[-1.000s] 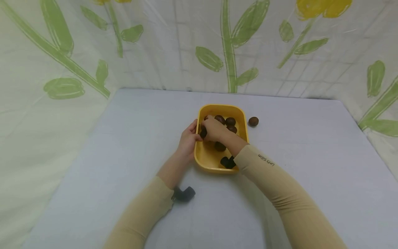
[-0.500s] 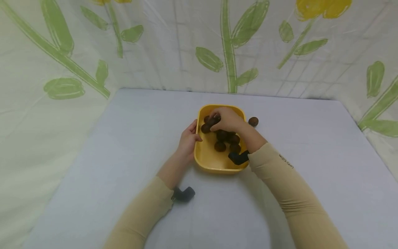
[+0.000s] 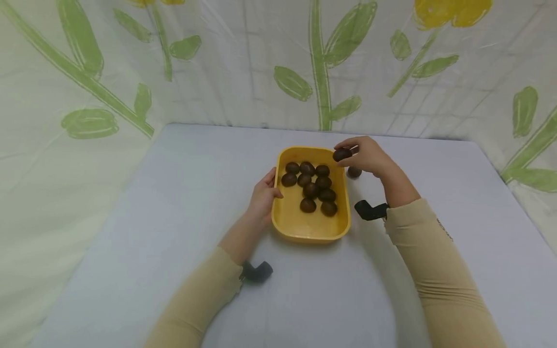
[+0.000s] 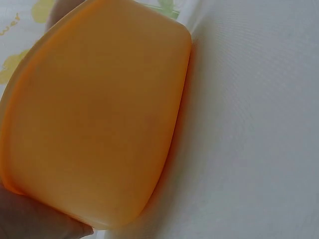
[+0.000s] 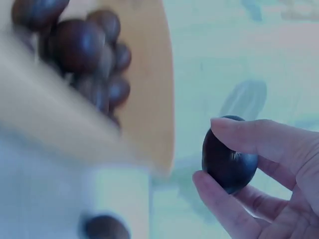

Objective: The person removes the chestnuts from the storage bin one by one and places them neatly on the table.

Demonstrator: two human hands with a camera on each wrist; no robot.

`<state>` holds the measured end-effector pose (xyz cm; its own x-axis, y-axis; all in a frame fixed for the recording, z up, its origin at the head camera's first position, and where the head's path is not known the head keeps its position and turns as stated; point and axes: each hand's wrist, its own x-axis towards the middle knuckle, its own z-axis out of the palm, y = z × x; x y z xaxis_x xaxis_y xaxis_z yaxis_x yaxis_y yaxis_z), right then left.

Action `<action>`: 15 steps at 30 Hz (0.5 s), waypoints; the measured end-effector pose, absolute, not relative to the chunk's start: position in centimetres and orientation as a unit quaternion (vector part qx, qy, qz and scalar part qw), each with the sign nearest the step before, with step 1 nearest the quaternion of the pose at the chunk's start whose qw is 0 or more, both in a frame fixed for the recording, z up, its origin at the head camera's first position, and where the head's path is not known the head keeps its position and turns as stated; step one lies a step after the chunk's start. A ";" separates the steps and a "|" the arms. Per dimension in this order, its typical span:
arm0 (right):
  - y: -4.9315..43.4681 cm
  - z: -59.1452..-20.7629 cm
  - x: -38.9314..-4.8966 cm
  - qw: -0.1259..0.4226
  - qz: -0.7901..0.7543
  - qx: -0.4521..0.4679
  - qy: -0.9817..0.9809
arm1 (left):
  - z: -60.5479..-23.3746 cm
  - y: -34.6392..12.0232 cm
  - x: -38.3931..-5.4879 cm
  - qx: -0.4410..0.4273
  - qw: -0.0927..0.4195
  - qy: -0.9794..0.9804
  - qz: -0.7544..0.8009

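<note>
A yellow plastic tub (image 3: 287,224) stands on the table with several dark brown, egg-shaped fruits (image 3: 310,190) inside. My left hand (image 3: 261,198) grips its left wall, thumb over the rim and fingers outside. In the left wrist view the tub's outer side (image 4: 99,109) fills much of the picture. Above the tub's far right corner, my right hand (image 3: 367,155) pinches one dark oval fruit (image 3: 342,154) between thumb and fingers. The right wrist view shows this fruit (image 5: 227,162) glossy, with a small pale mark. Another loose fruit (image 3: 354,172) lies on the table below that hand.
A white cloth (image 3: 196,174) covers the table. Behind it hangs a pale curtain (image 3: 217,72) with painted green stems and yellow flowers. Black camera mounts (image 3: 371,210) stick out at both wrists; the right one is beside the tub's right wall.
My right hand has picked a dark oval fruit from the tub's far left part, lifted it and carried it right to the far right rim. My left hand and the tub have stayed put.
</note>
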<state>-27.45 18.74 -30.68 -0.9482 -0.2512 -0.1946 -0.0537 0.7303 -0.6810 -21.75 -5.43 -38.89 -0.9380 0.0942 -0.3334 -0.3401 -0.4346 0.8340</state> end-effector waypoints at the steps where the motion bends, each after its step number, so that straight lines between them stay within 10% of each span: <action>1: 19.5 -30.9 -27.5 0.136 -0.362 -0.072 0.920 | -38.9 -5.4 -21.7 -0.120 0.129 0.514 0.839; 15: 26.2 -36.2 -28.4 0.071 -0.378 0.052 0.922 | -39.0 -5.4 -21.8 -0.124 0.125 0.518 0.837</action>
